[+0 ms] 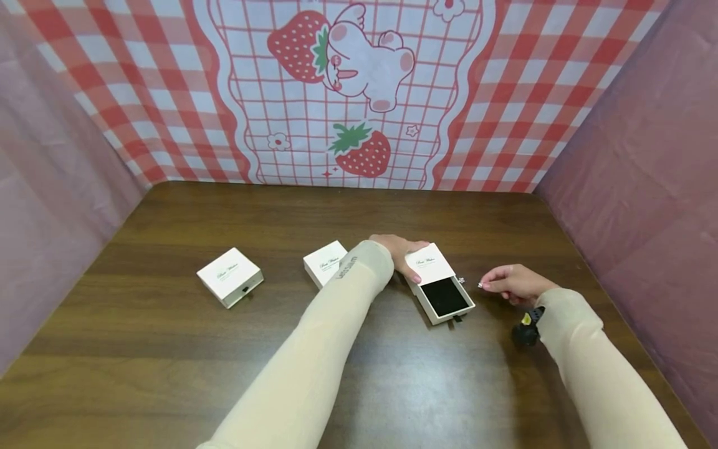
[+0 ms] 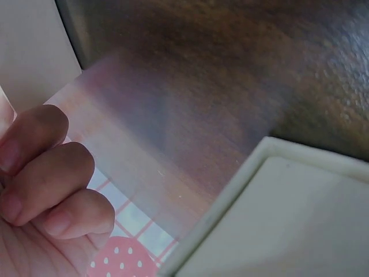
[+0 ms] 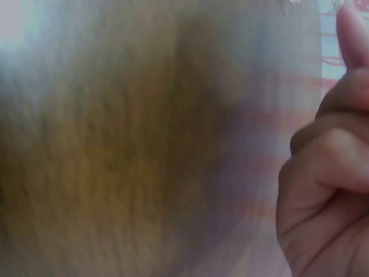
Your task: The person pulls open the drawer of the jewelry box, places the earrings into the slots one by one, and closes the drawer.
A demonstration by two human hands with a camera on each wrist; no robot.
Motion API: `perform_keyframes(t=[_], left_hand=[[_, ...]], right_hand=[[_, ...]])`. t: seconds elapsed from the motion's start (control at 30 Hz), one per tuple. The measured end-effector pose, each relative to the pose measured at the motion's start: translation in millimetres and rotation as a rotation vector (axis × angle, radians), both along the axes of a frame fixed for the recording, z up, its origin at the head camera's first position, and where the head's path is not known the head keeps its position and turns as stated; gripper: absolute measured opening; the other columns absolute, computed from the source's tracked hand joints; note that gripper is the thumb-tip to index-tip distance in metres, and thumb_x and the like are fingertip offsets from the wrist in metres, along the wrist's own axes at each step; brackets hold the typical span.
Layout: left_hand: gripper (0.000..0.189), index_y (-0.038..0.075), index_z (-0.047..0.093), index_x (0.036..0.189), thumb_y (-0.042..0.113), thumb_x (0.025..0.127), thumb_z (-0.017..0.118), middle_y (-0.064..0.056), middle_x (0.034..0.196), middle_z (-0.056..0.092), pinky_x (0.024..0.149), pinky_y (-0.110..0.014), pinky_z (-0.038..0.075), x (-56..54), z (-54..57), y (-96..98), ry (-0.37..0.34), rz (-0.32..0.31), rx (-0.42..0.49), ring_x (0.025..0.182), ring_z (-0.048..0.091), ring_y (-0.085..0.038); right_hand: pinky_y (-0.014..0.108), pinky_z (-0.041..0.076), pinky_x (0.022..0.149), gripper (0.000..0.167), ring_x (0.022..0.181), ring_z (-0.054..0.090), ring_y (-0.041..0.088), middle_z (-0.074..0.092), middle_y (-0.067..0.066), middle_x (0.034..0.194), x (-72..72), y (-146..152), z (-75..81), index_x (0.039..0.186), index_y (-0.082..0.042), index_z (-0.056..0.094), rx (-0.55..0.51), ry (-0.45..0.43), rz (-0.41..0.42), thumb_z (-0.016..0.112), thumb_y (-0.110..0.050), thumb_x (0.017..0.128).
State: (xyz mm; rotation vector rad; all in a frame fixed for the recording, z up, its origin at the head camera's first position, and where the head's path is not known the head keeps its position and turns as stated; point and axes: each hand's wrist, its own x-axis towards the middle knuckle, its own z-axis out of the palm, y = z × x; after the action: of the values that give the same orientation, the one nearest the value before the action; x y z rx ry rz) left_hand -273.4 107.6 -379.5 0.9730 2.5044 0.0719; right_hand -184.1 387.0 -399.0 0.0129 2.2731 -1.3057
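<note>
A white drawer-style gift box (image 1: 430,264) with green lettering stands right of centre in the head view, its drawer pulled partway out to show a black pad (image 1: 445,296). My left hand (image 1: 397,252) grips the box's sleeve, thumb on the near side and fingers on the far side. In the left wrist view the fingers (image 2: 52,179) are curled beside the white box wall. To the right of the box, my right hand (image 1: 518,284) pinches a tiny silvery piece (image 1: 480,285) between thumb and forefinger; its kind is too small to tell. A similar silvery piece (image 1: 461,280) lies against the drawer's right side.
Another white box (image 1: 325,262) sits behind my left forearm, partly covered by it. A third white box (image 1: 230,274), closed with a black tab, stands farther left on the brown wooden table (image 1: 168,337). A strawberry-print cloth (image 1: 359,93) hangs at the back, with pinkish curtains at both sides.
</note>
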Motion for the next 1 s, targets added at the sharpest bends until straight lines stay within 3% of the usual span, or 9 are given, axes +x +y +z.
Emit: perform_keyframes(t=[0.2, 0.4, 0.53, 0.63, 0.77, 1.0], left_hand=[[0.094, 0.038, 0.016, 0.153, 0.062, 0.078, 0.067, 0.006, 0.149, 0.04, 0.097, -0.03, 0.038, -1.9, -2.5, 1.8, -0.009, 0.002, 0.0, 0.128, 0.044, -0.013], [0.095, 0.037, 0.015, 0.154, 0.061, 0.078, 0.068, 0.006, 0.15, 0.038, 0.1, -0.03, 0.037, -6.3, -6.6, 3.8, -0.025, -0.005, 0.002, 0.13, 0.042, -0.013], [0.096, 0.037, 0.015, 0.154, 0.061, 0.078, 0.068, 0.007, 0.151, 0.037, 0.101, -0.03, 0.036, -8.3, -8.1, 5.1, -0.031, -0.001, 0.001, 0.131, 0.041, -0.013], [0.096, 0.037, 0.014, 0.154, 0.061, 0.078, 0.068, 0.007, 0.151, 0.037, 0.101, -0.03, 0.036, -8.2, -8.4, 5.3, -0.03, 0.004, -0.004, 0.131, 0.041, -0.012], [0.096, 0.037, 0.014, 0.154, 0.062, 0.078, 0.068, 0.007, 0.151, 0.037, 0.101, -0.03, 0.036, -6.9, -7.5, 4.5, -0.033, 0.006, -0.001, 0.131, 0.041, -0.012], [0.094, 0.037, 0.014, 0.154, 0.061, 0.079, 0.067, 0.007, 0.151, 0.036, 0.101, -0.029, 0.035, -5.0, -4.3, 2.7, -0.028, -0.003, 0.007, 0.132, 0.04, -0.012]], right_hand=[[0.016, 0.034, 0.045, 0.018, 0.05, 0.042, 0.001, 0.049, -0.011, 0.061, 1.0, 3.2, 6.3, 0.084, -0.021, 0.068, -0.098, -0.008, 0.095, 0.059, -0.01, 0.094], [0.016, 0.033, 0.046, 0.02, 0.051, 0.041, 0.001, 0.048, -0.012, 0.063, 0.6, -3.5, 4.3, 0.087, -0.022, 0.066, -0.164, 0.0, 0.226, 0.055, -0.009, 0.096], [0.017, 0.032, 0.047, 0.015, 0.051, 0.04, 0.002, 0.047, -0.01, 0.063, -0.5, -10.7, 6.4, 0.088, -0.017, 0.063, -0.127, 0.017, 0.267, 0.055, -0.009, 0.097], [0.018, 0.032, 0.047, 0.009, 0.051, 0.04, 0.003, 0.047, -0.008, 0.063, -2.1, -15.9, 11.8, 0.091, -0.005, 0.061, -0.076, 0.025, 0.282, 0.056, -0.01, 0.096], [0.019, 0.032, 0.047, 0.02, 0.051, 0.04, 0.005, 0.047, -0.006, 0.064, -5.8, -20.6, 20.5, 0.096, 0.01, 0.054, -0.028, 0.034, 0.299, 0.058, -0.01, 0.095], [0.02, 0.031, 0.048, 0.026, 0.051, 0.04, 0.005, 0.047, -0.004, 0.065, -12.8, -25.7, 28.8, 0.1, 0.016, 0.051, 0.001, 0.056, 0.343, 0.059, -0.008, 0.094]])
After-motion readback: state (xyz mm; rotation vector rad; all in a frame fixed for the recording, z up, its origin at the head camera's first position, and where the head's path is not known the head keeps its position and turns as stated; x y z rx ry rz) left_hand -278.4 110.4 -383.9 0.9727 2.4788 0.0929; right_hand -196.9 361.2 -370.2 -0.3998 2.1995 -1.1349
